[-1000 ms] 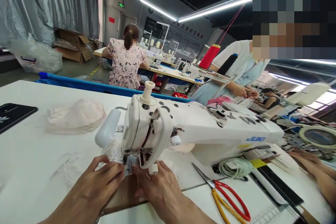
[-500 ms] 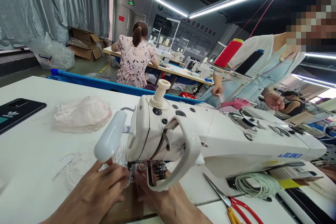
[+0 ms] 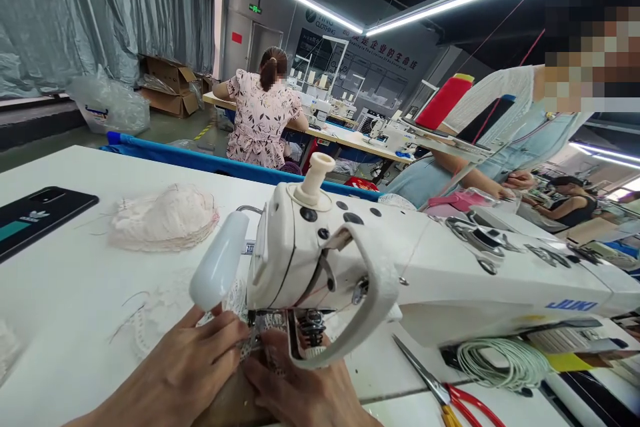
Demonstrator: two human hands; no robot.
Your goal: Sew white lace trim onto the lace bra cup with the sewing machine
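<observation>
A white sewing machine (image 3: pixel 450 267) stands before me, with both hands at the foot of its head. My left hand (image 3: pixel 200 353), fingers bent, presses and grips white lace fabric (image 3: pixel 250 340) just left of the needle area. From the right, my right hand (image 3: pixel 305 373) reaches under the curved white guard, fingers closed on the same lace; the machine head partly hides them. More white lace (image 3: pixel 160 310) lies spread on the table beyond my left hand. Behind it rests a stack of cream lace pieces (image 3: pixel 165 217) with loose threads.
Scissors (image 3: pixel 425 373) with red and yellow handles lie right of my right hand, beside a coil of pale cord (image 3: pixel 503 363). A black phone (image 3: pixel 45 213) is at far left. A red thread cone (image 3: pixel 445 101) stands behind the machine. One person stands near it; others sit farther off.
My right hand has shifted slightly left, toward my left hand, at the lace. The standing person's hands have come together. The whole view has swung a little left.
</observation>
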